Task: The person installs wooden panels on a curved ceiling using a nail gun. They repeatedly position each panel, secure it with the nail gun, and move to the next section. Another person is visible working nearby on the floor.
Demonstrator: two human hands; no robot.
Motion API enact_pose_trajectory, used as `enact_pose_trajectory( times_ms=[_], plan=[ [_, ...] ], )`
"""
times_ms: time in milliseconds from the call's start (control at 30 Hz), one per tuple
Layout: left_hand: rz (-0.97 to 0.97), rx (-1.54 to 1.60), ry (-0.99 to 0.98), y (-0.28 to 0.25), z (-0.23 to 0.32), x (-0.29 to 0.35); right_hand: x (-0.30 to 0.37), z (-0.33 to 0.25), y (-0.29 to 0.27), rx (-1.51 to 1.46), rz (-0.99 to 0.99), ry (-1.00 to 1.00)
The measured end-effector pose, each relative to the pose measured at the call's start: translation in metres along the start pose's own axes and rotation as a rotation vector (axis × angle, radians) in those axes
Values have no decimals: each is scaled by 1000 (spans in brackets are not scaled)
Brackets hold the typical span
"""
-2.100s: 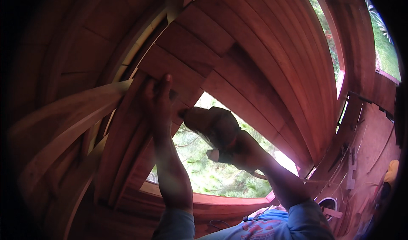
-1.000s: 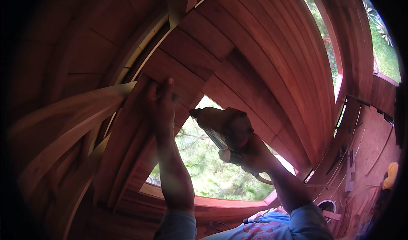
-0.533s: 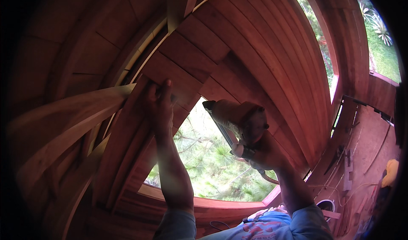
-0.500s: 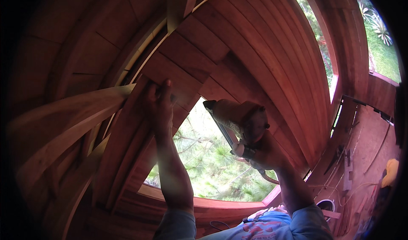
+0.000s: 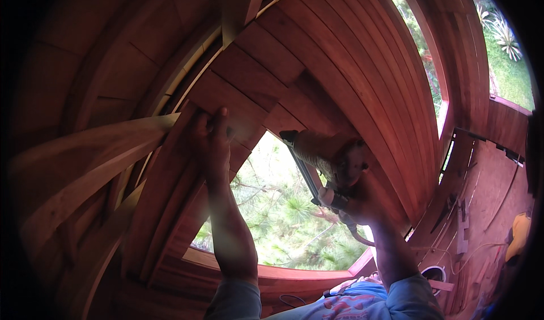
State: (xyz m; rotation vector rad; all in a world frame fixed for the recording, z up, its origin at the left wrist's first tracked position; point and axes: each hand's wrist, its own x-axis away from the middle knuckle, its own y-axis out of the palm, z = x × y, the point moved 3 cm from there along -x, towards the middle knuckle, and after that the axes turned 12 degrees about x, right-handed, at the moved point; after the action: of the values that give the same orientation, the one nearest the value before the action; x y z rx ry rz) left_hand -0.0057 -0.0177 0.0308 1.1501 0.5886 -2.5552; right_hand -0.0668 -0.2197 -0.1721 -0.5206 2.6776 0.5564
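Note:
My right hand (image 5: 354, 198) is wrapped round the handle of a nail gun (image 5: 323, 150) with an air hose (image 5: 361, 238) at its base. The gun's dark nose points up and left, close to the lower edge of the wall boards beside the window opening. Farther left, my left hand (image 5: 214, 141) grips the end of a reddish wooden plank (image 5: 229, 100), thumb up against its face. Its other fingers are in shadow and partly hidden.
A bright window opening (image 5: 283, 218) shows pine branches below the boards. Pale curved timbers (image 5: 102, 141) stand at left. On the right, a reddish work surface (image 5: 493, 178) bears a cord, a white ring-shaped thing (image 5: 435, 273) and a yellow object (image 5: 518, 238).
The nail gun in my right hand has shifted a little to the right, its nose moving away from my left hand. My left hand stays on the plank.

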Motion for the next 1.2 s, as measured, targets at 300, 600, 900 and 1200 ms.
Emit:
enact_pose_trajectory(
  times_ms=[300, 600, 900, 1200],
  plan=[
    [-36, -80, -43, -8, -8, -3, -15, -23, 2, 90, 90, -230],
    [-51, 84, -44, -10, -43, -15, -80, -86, 7, 39, -86, -432],
    [-12, -411, 552, -26, -79, -32, -114, -109, 22, 195, -99, -438],
    [-12, -315, 285, -15, -54, -23, -116, -111, 22, 161, -78, -376]
  ],
)
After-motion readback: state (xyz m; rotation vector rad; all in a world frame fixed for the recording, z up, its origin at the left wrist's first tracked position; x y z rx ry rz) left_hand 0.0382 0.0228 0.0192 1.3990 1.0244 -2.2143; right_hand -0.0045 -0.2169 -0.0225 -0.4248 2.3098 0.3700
